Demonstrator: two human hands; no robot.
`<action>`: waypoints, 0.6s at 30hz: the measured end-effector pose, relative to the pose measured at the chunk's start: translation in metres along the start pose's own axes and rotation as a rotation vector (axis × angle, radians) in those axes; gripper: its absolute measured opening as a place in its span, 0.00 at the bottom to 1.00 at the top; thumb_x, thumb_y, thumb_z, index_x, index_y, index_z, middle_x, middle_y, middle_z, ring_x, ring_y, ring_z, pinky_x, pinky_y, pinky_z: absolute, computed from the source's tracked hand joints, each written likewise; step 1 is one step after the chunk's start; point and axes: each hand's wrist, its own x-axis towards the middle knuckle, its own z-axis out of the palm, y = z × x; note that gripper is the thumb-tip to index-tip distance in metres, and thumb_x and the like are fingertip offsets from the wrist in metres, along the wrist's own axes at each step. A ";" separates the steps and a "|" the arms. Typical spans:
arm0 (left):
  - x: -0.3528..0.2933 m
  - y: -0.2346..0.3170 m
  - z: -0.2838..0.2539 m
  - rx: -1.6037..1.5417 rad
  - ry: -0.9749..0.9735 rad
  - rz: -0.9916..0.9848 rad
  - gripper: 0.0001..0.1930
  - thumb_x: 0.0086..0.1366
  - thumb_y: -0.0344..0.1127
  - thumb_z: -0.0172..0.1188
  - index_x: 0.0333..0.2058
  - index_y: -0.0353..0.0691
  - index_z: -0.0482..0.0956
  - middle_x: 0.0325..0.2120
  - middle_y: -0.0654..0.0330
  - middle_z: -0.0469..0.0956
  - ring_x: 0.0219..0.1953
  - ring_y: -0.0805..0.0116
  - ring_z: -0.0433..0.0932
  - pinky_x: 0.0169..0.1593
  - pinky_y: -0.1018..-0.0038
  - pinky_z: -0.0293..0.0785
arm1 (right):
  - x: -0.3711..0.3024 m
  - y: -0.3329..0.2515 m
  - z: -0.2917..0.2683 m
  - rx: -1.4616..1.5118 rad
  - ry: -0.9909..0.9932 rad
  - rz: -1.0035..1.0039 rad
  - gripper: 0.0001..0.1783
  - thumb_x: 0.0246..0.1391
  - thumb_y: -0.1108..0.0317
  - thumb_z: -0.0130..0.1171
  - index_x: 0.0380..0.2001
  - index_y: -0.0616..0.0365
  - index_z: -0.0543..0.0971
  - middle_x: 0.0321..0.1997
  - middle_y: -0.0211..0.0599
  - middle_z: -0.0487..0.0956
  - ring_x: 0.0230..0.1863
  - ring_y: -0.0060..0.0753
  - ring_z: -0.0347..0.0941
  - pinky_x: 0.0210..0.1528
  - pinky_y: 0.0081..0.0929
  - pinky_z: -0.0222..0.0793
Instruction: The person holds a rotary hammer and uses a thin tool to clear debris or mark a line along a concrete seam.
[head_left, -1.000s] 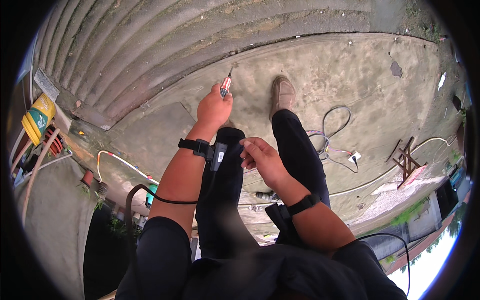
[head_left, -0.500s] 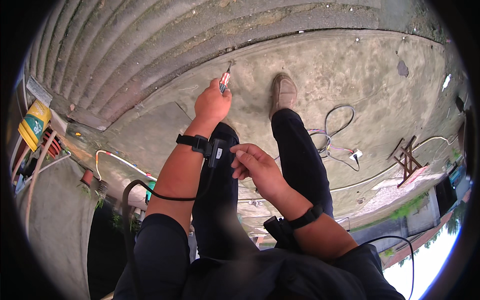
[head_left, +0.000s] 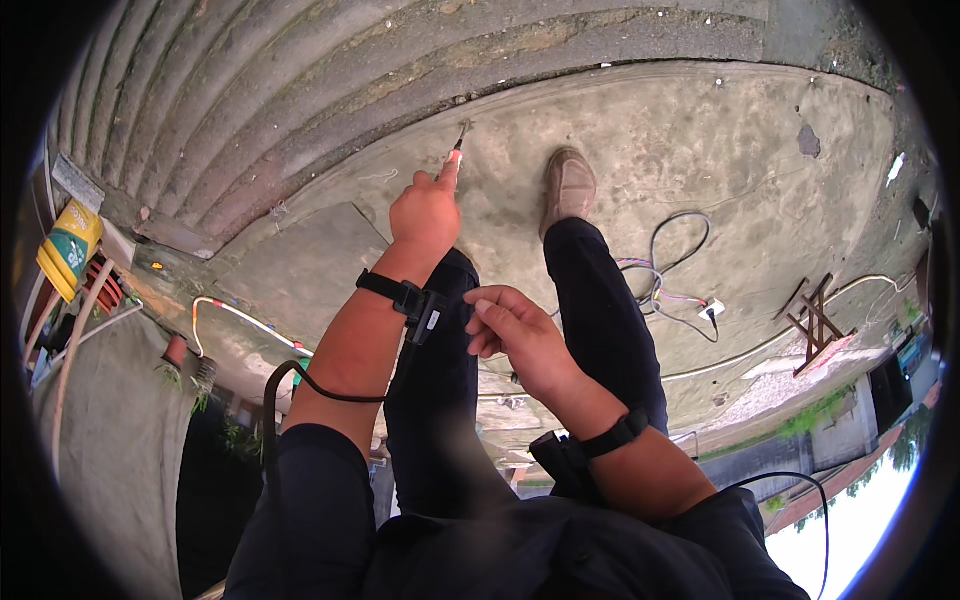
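Note:
Reaching forward over the concrete, my left hand point(head_left: 427, 215) is closed round a screwdriver point(head_left: 454, 158) with a red and white handle. The index finger lies along the handle, and the rest of the handle is hidden in the palm. Its thin dark tip points ahead, near a small mark on the ground by the lowest step. Closer to me, my right hand point(head_left: 515, 338) hangs between my knees, thumb and index finger pinched together and the other fingers curled. Anything between those fingertips is too small or hidden to make out.
Curved concrete steps point(head_left: 330, 90) rise ahead on the left. A looped black cable point(head_left: 655, 265) runs to a white socket block point(head_left: 711, 309) right of my shoe point(head_left: 571, 188). A wooden stool point(head_left: 818, 325) lies far right; a yellow and green bucket point(head_left: 70, 250) stands at far left.
My left hand has turned over the screwdriver, so its back faces up and the index finger now lies along the handle. My right hand has hardly moved.

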 end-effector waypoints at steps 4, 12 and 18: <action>0.002 -0.001 0.002 -0.009 0.088 0.032 0.31 0.58 0.38 0.61 0.61 0.61 0.68 0.36 0.52 0.74 0.36 0.51 0.80 0.38 0.58 0.77 | -0.001 -0.003 0.000 0.008 -0.003 0.009 0.17 0.66 0.61 0.50 0.51 0.59 0.74 0.33 0.29 0.76 0.31 0.21 0.75 0.38 0.19 0.69; 0.012 -0.013 -0.003 -0.237 0.052 -0.185 0.27 0.59 0.37 0.60 0.58 0.66 0.71 0.36 0.51 0.74 0.38 0.49 0.80 0.40 0.58 0.78 | -0.001 -0.011 0.001 0.018 0.001 0.012 0.16 0.66 0.61 0.50 0.51 0.59 0.74 0.33 0.29 0.77 0.31 0.21 0.75 0.38 0.19 0.69; 0.013 0.000 -0.026 -0.062 0.027 -0.138 0.28 0.58 0.34 0.60 0.58 0.68 0.71 0.36 0.51 0.73 0.37 0.51 0.80 0.39 0.58 0.77 | -0.001 -0.017 -0.002 0.031 0.003 0.014 0.16 0.66 0.61 0.50 0.51 0.59 0.74 0.33 0.29 0.77 0.32 0.21 0.75 0.38 0.19 0.70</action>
